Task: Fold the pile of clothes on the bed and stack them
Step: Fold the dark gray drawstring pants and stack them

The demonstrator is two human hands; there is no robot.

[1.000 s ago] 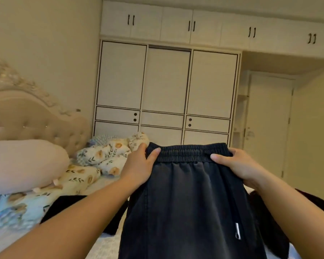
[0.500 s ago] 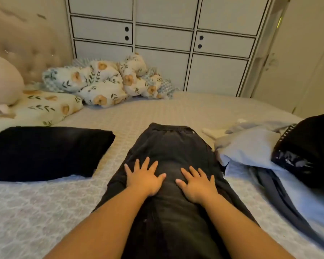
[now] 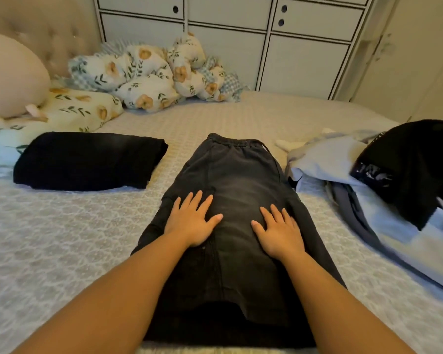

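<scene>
Dark trousers (image 3: 238, 200) lie flat mid-bed (image 3: 62, 238), waistband away from the person, under the left hand (image 3: 192, 221) and right hand (image 3: 279, 232), fingers spread flat, gripping nothing; cloth judged soft, limp, moderately heavy, best taken at waistband or hems.

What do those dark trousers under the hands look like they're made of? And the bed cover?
The dark trousers look like washed denim or heavy cotton: matte charcoal, faded paler in the middle, with a gathered elastic waistband. The bed cover appears to be a pale quilted or woven textile with a repeating raised pattern; its fibre cannot be told.
</scene>
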